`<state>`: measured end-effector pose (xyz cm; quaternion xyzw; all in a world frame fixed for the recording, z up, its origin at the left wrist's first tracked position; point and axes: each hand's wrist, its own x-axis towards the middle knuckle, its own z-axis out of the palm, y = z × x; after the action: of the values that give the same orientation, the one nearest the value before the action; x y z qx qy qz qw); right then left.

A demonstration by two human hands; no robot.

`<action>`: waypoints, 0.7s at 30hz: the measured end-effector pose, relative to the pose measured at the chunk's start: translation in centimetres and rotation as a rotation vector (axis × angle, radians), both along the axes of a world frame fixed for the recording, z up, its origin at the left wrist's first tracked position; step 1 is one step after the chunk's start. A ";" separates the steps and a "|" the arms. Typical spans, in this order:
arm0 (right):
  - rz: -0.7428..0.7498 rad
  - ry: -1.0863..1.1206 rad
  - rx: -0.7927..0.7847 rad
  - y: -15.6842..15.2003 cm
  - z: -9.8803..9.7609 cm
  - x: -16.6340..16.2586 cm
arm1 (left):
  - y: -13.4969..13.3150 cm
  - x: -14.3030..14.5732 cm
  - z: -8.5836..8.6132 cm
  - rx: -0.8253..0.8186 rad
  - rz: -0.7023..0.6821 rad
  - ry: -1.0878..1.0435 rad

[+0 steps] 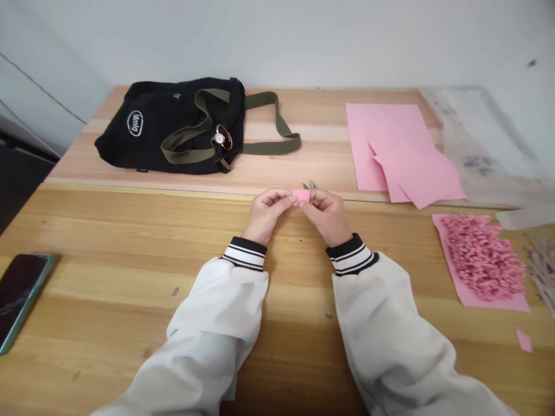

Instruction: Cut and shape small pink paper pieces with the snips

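Between my two hands is a small piece of pink paper, raised toward the middle of the wooden table. My left hand pinches its left end with thumb and fingers. At its right end my right hand grips it the same way. Just behind the right fingers, the tips of a pointed metal tool show, perhaps scissors; the remainder is hidden by my hand. Larger sheets of pink paper lie overlapping beyond my right hand.
A black bag with green straps lies at the back left, a wristwatch on it. A phone rests at the left edge. On the right are a heap of pink paper bits, a clear plastic sheet and a pink scrap.
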<state>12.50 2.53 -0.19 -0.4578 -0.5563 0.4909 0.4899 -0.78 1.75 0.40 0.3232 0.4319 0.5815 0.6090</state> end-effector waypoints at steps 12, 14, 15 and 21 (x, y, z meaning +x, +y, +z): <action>0.008 -0.029 0.023 -0.1 -0.1 0.0 | 0.0 0.0 0.0 0.016 0.010 0.012; 0.010 -0.032 0.026 0.0 -0.2 0.0 | 0.0 0.1 0.1 0.018 0.013 0.010; 0.012 -0.034 0.026 0.0 -0.1 0.0 | 0.0 0.1 0.1 0.019 0.013 0.007; 0.034 -0.059 0.013 -0.2 0.3 0.0 | -0.1 0.1 0.3 -0.008 0.024 0.012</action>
<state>12.48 2.35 0.15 -0.4595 -0.5812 0.4817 0.4680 -0.73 1.69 0.67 0.3191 0.4418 0.5848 0.6008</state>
